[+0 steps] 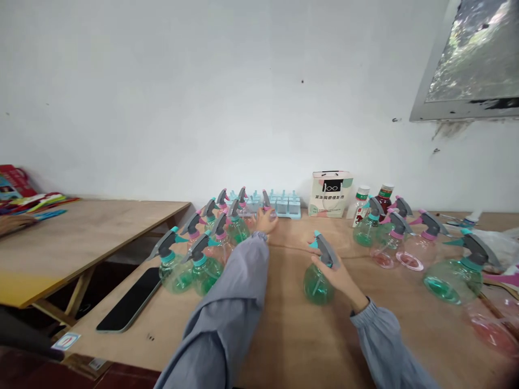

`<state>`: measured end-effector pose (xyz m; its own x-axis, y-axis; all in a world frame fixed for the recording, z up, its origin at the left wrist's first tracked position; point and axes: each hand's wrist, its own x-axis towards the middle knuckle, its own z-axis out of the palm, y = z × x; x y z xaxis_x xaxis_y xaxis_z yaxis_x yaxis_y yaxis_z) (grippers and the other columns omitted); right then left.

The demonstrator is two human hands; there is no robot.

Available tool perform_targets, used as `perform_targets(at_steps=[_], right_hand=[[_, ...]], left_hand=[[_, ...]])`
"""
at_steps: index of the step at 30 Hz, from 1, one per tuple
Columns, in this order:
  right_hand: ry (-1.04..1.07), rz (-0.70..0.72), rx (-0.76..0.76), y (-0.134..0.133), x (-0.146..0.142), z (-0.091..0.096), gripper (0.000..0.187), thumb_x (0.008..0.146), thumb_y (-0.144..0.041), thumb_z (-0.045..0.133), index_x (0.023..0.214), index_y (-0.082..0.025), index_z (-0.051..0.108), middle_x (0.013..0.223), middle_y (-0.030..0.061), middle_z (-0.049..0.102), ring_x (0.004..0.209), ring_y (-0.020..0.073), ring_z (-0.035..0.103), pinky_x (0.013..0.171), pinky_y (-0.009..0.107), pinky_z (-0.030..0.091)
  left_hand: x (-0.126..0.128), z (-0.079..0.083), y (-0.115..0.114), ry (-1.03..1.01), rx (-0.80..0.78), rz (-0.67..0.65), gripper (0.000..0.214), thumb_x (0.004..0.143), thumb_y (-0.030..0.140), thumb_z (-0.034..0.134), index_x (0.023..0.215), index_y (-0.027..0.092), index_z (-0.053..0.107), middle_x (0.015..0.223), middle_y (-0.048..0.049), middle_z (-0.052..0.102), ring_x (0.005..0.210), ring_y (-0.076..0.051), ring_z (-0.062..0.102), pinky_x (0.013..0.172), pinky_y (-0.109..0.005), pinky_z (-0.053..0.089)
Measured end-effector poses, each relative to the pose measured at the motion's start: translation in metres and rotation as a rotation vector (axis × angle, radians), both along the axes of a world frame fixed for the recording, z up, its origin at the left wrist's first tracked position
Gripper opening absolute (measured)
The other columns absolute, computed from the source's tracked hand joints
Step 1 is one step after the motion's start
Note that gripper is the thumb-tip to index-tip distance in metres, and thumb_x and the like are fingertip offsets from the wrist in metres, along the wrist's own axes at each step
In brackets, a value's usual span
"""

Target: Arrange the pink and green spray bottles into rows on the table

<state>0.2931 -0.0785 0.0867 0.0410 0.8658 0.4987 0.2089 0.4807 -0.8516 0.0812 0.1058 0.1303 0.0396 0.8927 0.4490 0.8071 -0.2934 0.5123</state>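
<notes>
Head view: left hand (265, 220) outstretched far forward, gripping pink-trigger bottle (266, 200); right hand (338, 276) wrapped round green spray bottle (316, 286).

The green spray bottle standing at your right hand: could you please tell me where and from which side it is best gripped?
Probably best to grip the green spray bottle at its narrow neck, just under the grey trigger head, coming from the near right, where the right hand lies. It stands upright, its belly is wide and round, and the nozzle points away to the left.
</notes>
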Motion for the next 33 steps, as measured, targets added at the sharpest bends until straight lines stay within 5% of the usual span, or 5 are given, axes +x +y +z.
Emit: perform_targets(at_steps=[5, 10, 22, 27, 33], right_hand=[[0.151, 0.231, -0.194, 0.014, 0.007, 0.021, 0.038, 0.071, -0.051, 0.073, 0.097, -0.024, 0.075, 0.101, 0.0080, 0.078, 0.109, 0.0313, 0.069, 0.103, 0.047, 0.047], [0.276, 0.398, -0.187, 0.018, -0.006, 0.036, 0.038, 0.067, -0.041, 0.073, 0.102, -0.027, 0.074, 0.101, 0.0055, 0.078, 0.109, 0.0296, 0.068, 0.102, 0.043, 0.047], [0.393, 0.425, -0.198, 0.008, -0.022, 0.028, 0.046, 0.068, -0.046, 0.075, 0.110, -0.028, 0.070, 0.106, 0.0060, 0.077, 0.117, 0.0299, 0.065, 0.103, 0.045, 0.048], [0.352, 0.410, -0.211, 0.013, -0.020, 0.025, 0.034, 0.072, -0.052, 0.070, 0.094, -0.026, 0.073, 0.104, 0.0060, 0.076, 0.107, 0.0289, 0.069, 0.097, 0.043, 0.051], [0.249, 0.225, -0.125, 0.014, -0.018, 0.025, 0.027, 0.070, -0.054, 0.065, 0.070, -0.026, 0.068, 0.083, 0.0051, 0.074, 0.099, 0.0291, 0.068, 0.096, 0.042, 0.049]], left_hand=[[-0.005, -0.052, -0.059, 0.053, 0.290, -0.058, 0.039, 0.085, 0.031, 0.064, 0.123, 0.021, 0.066, 0.136, -0.0171, 0.045, 0.139, -0.034, 0.038, 0.114, -0.053, 0.032], [-0.020, -0.087, -0.106, 0.140, 0.499, -0.145, 0.037, 0.086, 0.034, 0.064, 0.121, 0.024, 0.069, 0.129, -0.0153, 0.048, 0.124, -0.031, 0.049, 0.099, -0.046, 0.046], [-0.031, -0.092, -0.151, 0.223, 0.479, -0.114, 0.042, 0.091, 0.039, 0.056, 0.132, 0.030, 0.063, 0.132, -0.0146, 0.054, 0.124, -0.030, 0.051, 0.094, -0.043, 0.045], [-0.031, -0.090, -0.153, 0.217, 0.457, -0.121, 0.041, 0.091, 0.039, 0.057, 0.130, 0.031, 0.065, 0.129, -0.0148, 0.056, 0.120, -0.029, 0.052, 0.094, -0.042, 0.045], [-0.031, -0.087, -0.154, 0.244, 0.432, -0.111, 0.041, 0.089, 0.040, 0.058, 0.128, 0.030, 0.066, 0.131, -0.0151, 0.055, 0.120, -0.030, 0.052, 0.094, -0.042, 0.045]])
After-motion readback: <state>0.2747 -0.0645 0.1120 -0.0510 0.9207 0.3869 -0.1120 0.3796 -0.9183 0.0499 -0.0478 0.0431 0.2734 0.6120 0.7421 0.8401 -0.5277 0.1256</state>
